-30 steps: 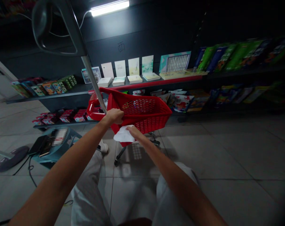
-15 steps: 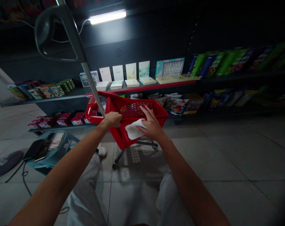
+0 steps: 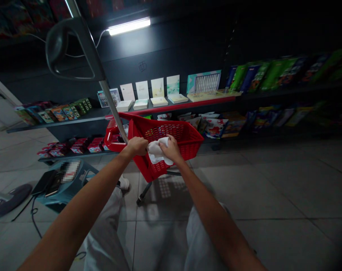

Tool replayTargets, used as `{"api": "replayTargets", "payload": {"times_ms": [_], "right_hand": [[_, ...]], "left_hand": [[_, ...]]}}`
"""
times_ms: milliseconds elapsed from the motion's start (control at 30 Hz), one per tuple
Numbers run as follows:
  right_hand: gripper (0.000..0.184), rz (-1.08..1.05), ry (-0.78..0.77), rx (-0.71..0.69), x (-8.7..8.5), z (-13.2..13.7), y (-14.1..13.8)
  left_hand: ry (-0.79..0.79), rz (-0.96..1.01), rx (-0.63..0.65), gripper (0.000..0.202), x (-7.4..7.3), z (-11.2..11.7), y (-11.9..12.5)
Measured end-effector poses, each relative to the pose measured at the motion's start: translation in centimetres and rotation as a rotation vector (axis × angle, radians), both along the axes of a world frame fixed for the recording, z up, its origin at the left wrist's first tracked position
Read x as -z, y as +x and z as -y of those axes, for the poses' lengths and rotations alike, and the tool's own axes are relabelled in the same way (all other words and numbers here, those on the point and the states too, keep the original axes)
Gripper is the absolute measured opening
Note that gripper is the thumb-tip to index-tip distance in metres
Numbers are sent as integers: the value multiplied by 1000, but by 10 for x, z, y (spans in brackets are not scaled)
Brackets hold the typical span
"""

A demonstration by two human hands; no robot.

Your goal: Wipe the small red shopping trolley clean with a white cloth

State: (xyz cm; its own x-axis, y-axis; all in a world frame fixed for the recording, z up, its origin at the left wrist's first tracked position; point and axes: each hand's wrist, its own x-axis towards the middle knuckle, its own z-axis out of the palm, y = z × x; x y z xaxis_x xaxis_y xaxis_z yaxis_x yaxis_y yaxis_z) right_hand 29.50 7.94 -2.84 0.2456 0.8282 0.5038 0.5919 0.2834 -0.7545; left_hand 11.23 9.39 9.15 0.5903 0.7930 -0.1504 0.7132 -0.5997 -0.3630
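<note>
A small red shopping cart [image 3: 192,148] with a perforated plastic basket stands in front of me. My left hand [image 3: 138,146] is closed on the near top rim of its basket, close to the handle end. In my right hand [image 3: 171,149] is a white cloth [image 3: 156,152], bunched and pressed against the basket's near side. The cloth lies between both hands, its left edge at my left fingers. A metal pole [image 3: 112,103] with a grey loop handle [image 3: 93,60] slants down to the cart just beside my left hand; its lower end is hidden.
Shelves behind the cart carry upright books [image 3: 157,87], boxes [image 3: 65,113] and bagged goods [image 3: 214,126]. A lit tube lamp [image 3: 128,26] hangs above. To my left stands a teal stool [image 3: 87,169] with items on it, beside a round grey base [image 3: 15,199] and a loose cable [image 3: 34,216].
My right hand has drawn the cloth left along the basket side toward my left hand, and the cloth is more crumpled. My left hand keeps its grip on the rim.
</note>
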Motion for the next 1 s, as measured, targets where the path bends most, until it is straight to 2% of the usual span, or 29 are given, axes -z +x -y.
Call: {"api": "replayTargets", "payload": {"times_ms": [100, 233, 300, 367, 433, 533, 667, 733, 867, 1000], "right_hand": [[37, 124, 10, 110, -7, 9, -5], [43, 240, 78, 314, -26, 28, -3], [37, 297, 130, 340, -33, 34, -4], [20, 398, 150, 226, -33, 36, -9], [17, 488, 132, 60, -28, 36, -17], [26, 502, 134, -48, -15, 36, -28], [61, 531, 215, -135, -1, 36, -34], [62, 550, 213, -160, 4, 33, -30], [58, 532, 158, -178, 10, 21, -3], [63, 499, 75, -224, 21, 6, 50]], "left_hand": [[1, 0, -20, 31, 1, 0, 0], [14, 12, -2, 33, 1, -2, -1], [14, 17, -2, 34, 2, -3, 0], [9, 8, -9, 35, 2, -3, 0], [7, -12, -12, 36, 1, -2, 1], [8, -24, -20, 37, -1, 0, 1], [2, -21, -19, 37, -2, 2, 1], [6, -25, -22, 36, -2, 2, 1], [16, -19, -34, 37, 0, 0, 1], [2, -35, -36, 39, -2, -1, 1]]}}
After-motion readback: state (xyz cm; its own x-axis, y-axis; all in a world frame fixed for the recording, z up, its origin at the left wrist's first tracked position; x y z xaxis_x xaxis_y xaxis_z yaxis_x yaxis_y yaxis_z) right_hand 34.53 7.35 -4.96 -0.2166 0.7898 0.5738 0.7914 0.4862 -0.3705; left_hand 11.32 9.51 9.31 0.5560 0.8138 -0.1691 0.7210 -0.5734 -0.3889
